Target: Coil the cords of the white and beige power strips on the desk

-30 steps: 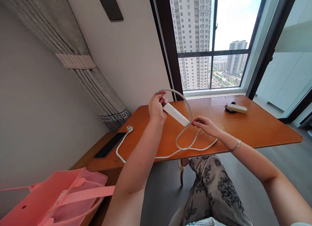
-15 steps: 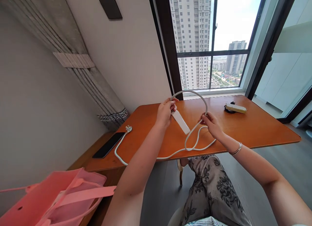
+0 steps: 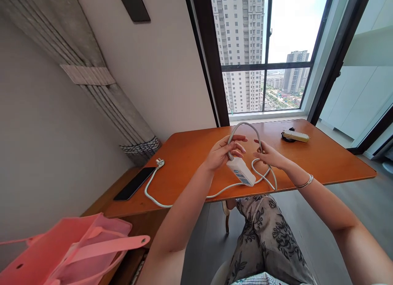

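A white power strip (image 3: pixel 241 171) hangs tilted over the table's front part, its socket face turned partly toward me. My left hand (image 3: pixel 223 152) pinches the cord right where it leaves the strip, with some fingers spread. From there the white cord (image 3: pixel 245 123) arches up and across to my right hand (image 3: pixel 270 154), whose thumb and fingers are closed on it. Below the right hand the cord falls in loose loops onto the table. It runs left along the front edge, passes behind my left forearm, and ends in a plug (image 3: pixel 159 163) on the left.
On the orange-brown table (image 3: pixel 190 158), a black phone (image 3: pixel 135 184) lies at the left edge. A second power strip (image 3: pixel 295 135) with a black cord lies at the far right. A pink bag (image 3: pixel 76 244) stands at lower left, its strap sticking out near my left arm.
The power strip has turned so its socket face shows, and my left hand has shifted right and lower. The cord's arch between my hands has narrowed, and the loops have shifted right.
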`<action>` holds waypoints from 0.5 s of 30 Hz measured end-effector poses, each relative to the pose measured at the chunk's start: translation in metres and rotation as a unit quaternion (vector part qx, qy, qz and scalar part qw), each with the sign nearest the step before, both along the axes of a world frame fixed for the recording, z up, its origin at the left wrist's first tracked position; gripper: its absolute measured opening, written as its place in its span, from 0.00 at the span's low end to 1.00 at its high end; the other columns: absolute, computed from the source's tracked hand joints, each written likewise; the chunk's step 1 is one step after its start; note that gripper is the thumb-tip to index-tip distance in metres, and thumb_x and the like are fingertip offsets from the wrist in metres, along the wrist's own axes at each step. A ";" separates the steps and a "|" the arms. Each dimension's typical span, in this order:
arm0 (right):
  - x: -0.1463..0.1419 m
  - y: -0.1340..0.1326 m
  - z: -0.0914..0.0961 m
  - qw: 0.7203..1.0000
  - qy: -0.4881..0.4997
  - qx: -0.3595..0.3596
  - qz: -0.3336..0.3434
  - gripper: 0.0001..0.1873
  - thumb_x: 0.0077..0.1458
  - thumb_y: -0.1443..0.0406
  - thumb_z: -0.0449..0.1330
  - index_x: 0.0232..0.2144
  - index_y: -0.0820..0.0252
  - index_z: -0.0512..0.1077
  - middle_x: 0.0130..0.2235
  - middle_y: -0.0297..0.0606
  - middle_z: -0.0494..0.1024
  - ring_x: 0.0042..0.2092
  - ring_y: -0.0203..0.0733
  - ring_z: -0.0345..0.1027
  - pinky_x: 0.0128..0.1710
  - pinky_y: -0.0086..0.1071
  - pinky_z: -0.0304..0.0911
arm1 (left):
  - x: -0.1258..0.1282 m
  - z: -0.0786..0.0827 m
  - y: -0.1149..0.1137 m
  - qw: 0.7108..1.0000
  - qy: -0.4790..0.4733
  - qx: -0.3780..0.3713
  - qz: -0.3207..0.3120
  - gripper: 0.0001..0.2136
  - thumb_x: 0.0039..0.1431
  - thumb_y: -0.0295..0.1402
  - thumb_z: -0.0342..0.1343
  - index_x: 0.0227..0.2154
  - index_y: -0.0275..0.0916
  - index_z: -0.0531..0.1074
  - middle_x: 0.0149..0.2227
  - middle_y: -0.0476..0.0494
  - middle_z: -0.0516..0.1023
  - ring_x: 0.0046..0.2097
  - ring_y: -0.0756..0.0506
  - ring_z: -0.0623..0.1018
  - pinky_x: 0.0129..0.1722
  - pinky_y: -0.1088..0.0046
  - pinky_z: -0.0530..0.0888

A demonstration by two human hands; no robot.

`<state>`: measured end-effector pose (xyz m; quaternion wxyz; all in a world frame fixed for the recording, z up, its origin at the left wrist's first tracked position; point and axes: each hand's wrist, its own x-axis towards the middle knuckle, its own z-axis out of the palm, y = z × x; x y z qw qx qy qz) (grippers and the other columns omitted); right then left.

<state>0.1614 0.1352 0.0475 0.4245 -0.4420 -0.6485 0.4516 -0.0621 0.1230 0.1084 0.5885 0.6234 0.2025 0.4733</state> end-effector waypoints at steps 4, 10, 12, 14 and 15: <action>-0.008 -0.026 -0.011 0.990 -0.109 -0.022 0.089 0.50 0.50 0.63 0.67 0.68 0.58 0.45 0.31 0.30 0.72 0.23 0.35 0.64 0.24 0.32 0.65 | 0.008 -0.001 -0.004 0.998 -0.050 0.005 0.049 0.22 0.51 0.44 0.65 0.48 0.43 0.77 0.60 0.37 0.73 0.45 0.41 0.81 0.32 0.73 0.77; 0.000 -0.068 -0.018 0.971 -0.050 -0.154 0.175 0.46 0.56 0.60 0.62 0.67 0.49 0.38 0.46 0.40 0.73 0.25 0.35 0.71 0.26 0.35 0.70 | -0.003 0.000 0.002 0.982 -0.154 -0.060 0.087 0.13 0.60 0.35 0.57 0.46 0.41 0.78 0.51 0.37 0.81 0.19 0.58 0.68 0.17 0.81 0.65; 0.007 -0.075 -0.023 0.985 -0.060 -0.103 0.123 0.40 0.60 0.59 0.57 0.66 0.51 0.40 0.45 0.39 0.72 0.25 0.34 0.69 0.29 0.35 0.70 | -0.009 0.001 0.004 0.974 -0.194 -0.090 0.073 0.13 0.64 0.32 0.51 0.45 0.40 0.78 0.43 0.40 0.84 0.14 0.60 0.56 0.13 0.82 0.58; 0.014 -0.077 -0.027 0.992 -0.125 0.024 0.007 0.32 0.64 0.61 0.52 0.65 0.55 0.45 0.45 0.41 0.72 0.30 0.36 0.71 0.34 0.37 0.71 | -0.013 0.000 0.005 0.969 -0.215 -0.104 0.062 0.13 0.64 0.29 0.49 0.44 0.40 0.79 0.37 0.43 0.84 0.14 0.59 0.52 0.13 0.82 0.55; 0.017 -0.077 -0.028 0.979 -0.175 0.094 -0.054 0.28 0.65 0.63 0.50 0.64 0.58 0.49 0.46 0.44 0.72 0.33 0.38 0.72 0.37 0.38 0.70 | -0.013 0.000 0.006 0.969 -0.218 -0.102 0.061 0.12 0.63 0.29 0.50 0.42 0.39 0.79 0.34 0.44 0.84 0.14 0.59 0.52 0.13 0.81 0.54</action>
